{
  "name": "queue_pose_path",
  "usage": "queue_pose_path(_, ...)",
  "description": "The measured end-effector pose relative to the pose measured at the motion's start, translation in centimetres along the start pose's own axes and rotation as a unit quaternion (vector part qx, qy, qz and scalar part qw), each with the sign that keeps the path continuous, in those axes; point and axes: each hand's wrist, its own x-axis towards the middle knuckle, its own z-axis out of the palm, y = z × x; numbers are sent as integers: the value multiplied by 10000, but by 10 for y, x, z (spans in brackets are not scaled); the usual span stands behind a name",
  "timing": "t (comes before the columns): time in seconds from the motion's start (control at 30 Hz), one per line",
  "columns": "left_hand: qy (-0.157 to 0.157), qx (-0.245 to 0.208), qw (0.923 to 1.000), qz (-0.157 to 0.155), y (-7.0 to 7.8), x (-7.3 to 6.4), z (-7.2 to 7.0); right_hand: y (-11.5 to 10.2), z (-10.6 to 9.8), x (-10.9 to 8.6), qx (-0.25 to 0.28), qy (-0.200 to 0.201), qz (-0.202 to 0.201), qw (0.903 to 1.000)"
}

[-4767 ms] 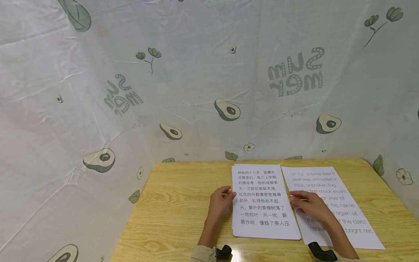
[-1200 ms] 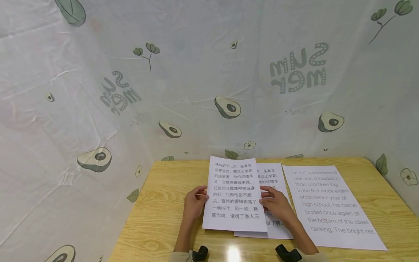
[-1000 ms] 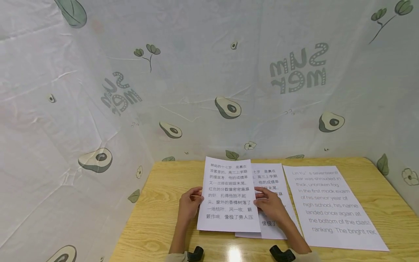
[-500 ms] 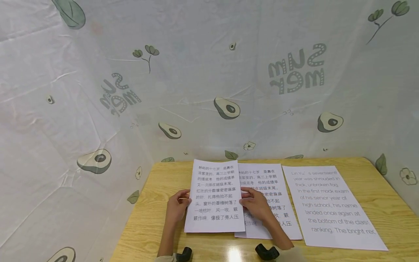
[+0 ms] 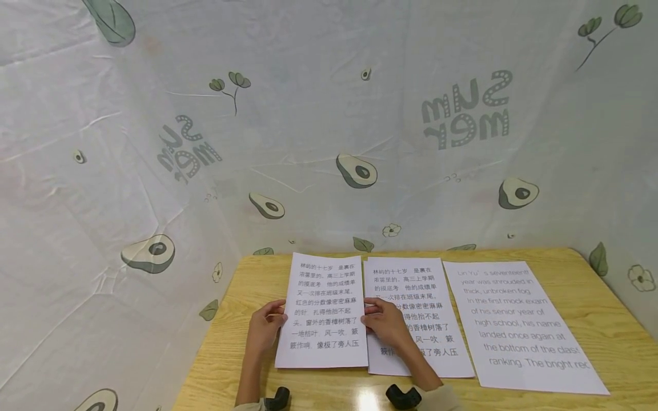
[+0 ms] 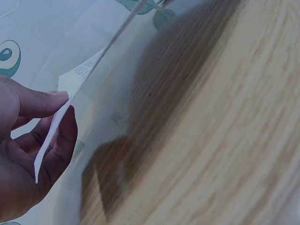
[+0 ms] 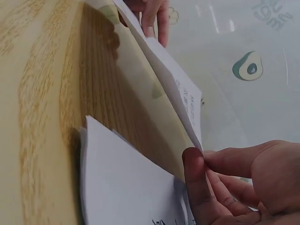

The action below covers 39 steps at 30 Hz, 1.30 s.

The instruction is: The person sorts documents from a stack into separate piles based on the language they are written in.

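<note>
Head view, lower centre: my left hand (image 5: 263,330) and right hand (image 5: 386,324) pinch opposite long edges of a white rectangular printed paper sheet (image 5: 324,325), held above the yellow wood-grain table (image 5: 221,348); long axis up-frame, right hand nearer the white printed paper stack (image 5: 432,317).

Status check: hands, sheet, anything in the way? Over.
Left hand and right hand pinching opposite edges of the sheet. Sheet raised above the table. Nearest obstacle: paper stack close on its right.
</note>
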Motion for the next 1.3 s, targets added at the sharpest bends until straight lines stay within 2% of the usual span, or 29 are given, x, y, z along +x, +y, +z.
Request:
queue_pose_path(0.2,32,110,9999,-104,-5,0,-4,2,8,0,-22,49,-86,9999)
queue_pose_path(0.57,10,221,9997,-39,-11,1,-5,8,14,2,-395,119,-209,9989)
queue_pose_path(0.77,27,320,9995,-58,-8,-2,-7,5,14,-1,-705,225,-449,9962)
queue_pose_path(0.97,307,655,9972,-164,0,-6,-14,-5,5,-7,-1166,414,-817,9889)
queue_pose_path(1.17,187,638,9977,-91,7,-8,-13,-4,-10,-11,-872,421,-418,9944)
queue_pose_path(1.3,-42,529,9985,119,14,-10,3,0,-26,-15,-682,388,-212,9967)
